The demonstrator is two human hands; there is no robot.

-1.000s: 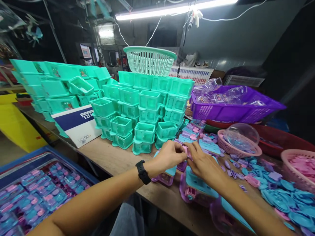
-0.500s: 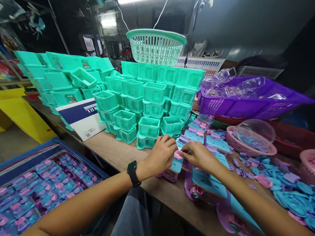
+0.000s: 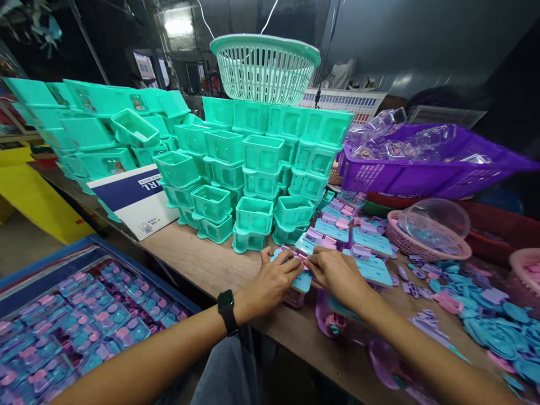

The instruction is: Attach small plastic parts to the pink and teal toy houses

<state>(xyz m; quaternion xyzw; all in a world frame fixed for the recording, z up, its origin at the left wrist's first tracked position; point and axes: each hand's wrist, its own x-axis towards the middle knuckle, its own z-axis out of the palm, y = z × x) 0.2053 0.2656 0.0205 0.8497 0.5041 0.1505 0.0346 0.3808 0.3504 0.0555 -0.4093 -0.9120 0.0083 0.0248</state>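
A small plastic toy with a light blue top and purple base [image 3: 302,283] stands at the table's front edge. My left hand [image 3: 274,281], with a dark watch on its wrist, is closed over the toy's left side, fingers bent across the top. From the other side my right hand [image 3: 340,275] pinches a small pink plastic piece [image 3: 301,257] against the toy's top. The fingers partly hide that piece. Close to my right hand stand more blue-topped toys [image 3: 373,270] in rows, with purple and pink parts on some tops.
Stacked green plastic bins [image 3: 254,214] and a green basket [image 3: 265,67] rise behind. A cardboard box [image 3: 139,205] leans at left, above a blue crate [image 3: 90,247] of finished-looking toys. Loose blue parts [image 3: 493,326], a pink basket [image 3: 426,253] and a purple basket [image 3: 400,183] are at right.
My left hand has lowered and opened out over the toy's top. My right hand has turned palm-down, and the pink piece now lies at the top of the toy. The view has shifted slightly.
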